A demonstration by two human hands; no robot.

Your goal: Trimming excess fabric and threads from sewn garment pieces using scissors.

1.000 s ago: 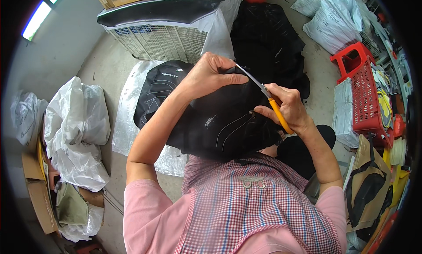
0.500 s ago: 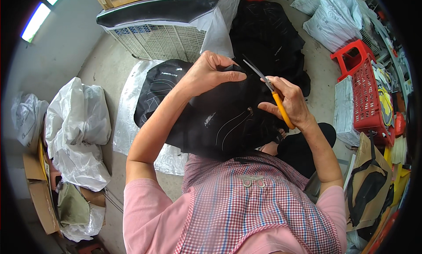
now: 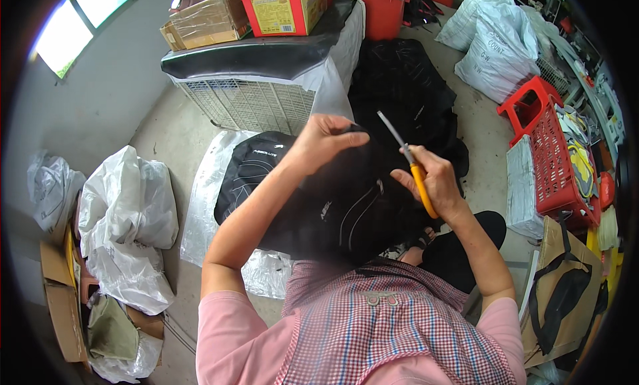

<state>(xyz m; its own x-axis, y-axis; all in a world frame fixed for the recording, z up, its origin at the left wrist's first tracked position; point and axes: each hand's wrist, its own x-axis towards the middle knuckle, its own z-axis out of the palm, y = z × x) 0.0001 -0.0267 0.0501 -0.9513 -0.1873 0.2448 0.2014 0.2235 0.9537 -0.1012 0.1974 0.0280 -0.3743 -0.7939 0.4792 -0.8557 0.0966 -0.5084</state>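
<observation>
My left hand point(image 3: 326, 144) is raised with thumb and fingers pinched on the upper edge of a black fabric piece point(image 3: 299, 222). The fabric hangs toward my lap and carries pale curved lines and small light lettering. To its right, my right hand point(image 3: 436, 185) grips scissors point(image 3: 418, 178) with orange handles and long metal blades. The blades point up and to the left, apart from the fabric. Another black printed piece point(image 3: 246, 162) lies to the left, partly behind my left forearm. A large heap of black fabric point(image 3: 406, 72) spreads on the floor ahead.
A wire cage point(image 3: 249, 105) with a black cover stands ahead, bearing a cardboard box point(image 3: 206, 25) and a red box point(image 3: 283, 12). White plastic bags point(image 3: 126, 212) lie at left. On the right are a red basket point(image 3: 562, 172), a red stool point(image 3: 529, 98) and white sacks point(image 3: 499, 55).
The view has tilted upward, showing more of the boxes on the cage. The scissors are more upright in my right hand, while my left hand keeps its pinch on the fabric.
</observation>
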